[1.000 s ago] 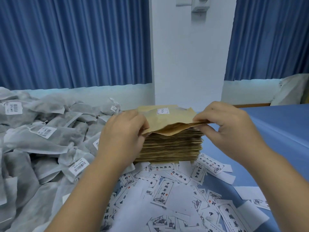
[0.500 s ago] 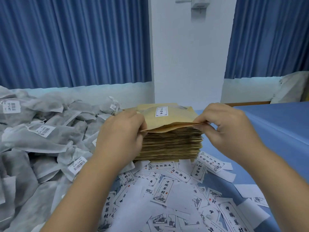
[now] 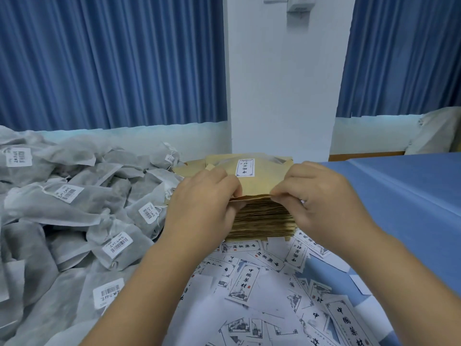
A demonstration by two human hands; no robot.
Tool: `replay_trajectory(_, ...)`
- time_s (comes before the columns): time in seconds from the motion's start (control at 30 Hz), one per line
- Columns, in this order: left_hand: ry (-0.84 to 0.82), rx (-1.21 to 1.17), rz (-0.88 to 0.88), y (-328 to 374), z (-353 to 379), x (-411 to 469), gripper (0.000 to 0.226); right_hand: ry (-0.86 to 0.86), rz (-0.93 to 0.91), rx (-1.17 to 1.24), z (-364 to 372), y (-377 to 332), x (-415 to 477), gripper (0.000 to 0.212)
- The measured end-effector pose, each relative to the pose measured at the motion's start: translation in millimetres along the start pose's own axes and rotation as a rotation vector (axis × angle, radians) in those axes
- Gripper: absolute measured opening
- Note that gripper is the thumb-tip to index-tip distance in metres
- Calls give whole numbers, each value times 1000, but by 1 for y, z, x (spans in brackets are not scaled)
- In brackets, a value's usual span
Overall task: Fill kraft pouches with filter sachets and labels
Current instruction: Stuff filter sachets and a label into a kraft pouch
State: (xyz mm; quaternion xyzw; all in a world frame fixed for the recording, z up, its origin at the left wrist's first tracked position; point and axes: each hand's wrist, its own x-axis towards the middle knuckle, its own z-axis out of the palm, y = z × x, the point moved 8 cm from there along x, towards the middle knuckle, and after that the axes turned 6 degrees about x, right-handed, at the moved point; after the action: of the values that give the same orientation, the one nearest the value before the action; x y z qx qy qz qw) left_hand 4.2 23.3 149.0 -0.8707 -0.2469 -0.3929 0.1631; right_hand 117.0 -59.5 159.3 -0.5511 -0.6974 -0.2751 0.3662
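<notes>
Blue curtains [image 3: 112, 61] hang across the back on both sides of a white pillar [image 3: 282, 83]. Below them the tabletop, covered in a blue cloth [image 3: 404, 196], fills the lower frame; its right side shows bare cloth. A heap of grey filter sachets [image 3: 74, 211], many with white barcode tags, covers the left side of the tabletop from the far edge to the near edge. Loose printed labels [image 3: 249, 285] lie scattered and overlapping over the near middle, spreading toward the near right corner. Beyond them, at the middle of the tabletop toward the far edge, stands a thick stack of kraft pouches [image 3: 262, 221], just beside the sachet heap. The left hand [image 3: 202, 198] and the right hand [image 3: 321, 196] reach in from the near edge and meet over the stack. Each has its fingers curled and pinches the near edge of the top pouch [image 3: 257, 183], the left at its left end and the right at its right end, so that this edge is raised a little off the pouches below. The top pouch lies flat otherwise, with a small white label [image 3: 245, 167] showing on its upper face between the two hands, toward the far side.
</notes>
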Motion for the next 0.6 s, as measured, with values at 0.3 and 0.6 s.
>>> replay_trajectory(0.3,34,-18,14,2,-1,1,22,-30,-30,-60,4,-11,2,8)
replay_trajectory(0.6,43,-5,64,17,0,-1,8,-83,-42,-90,15,-21,-1,6)
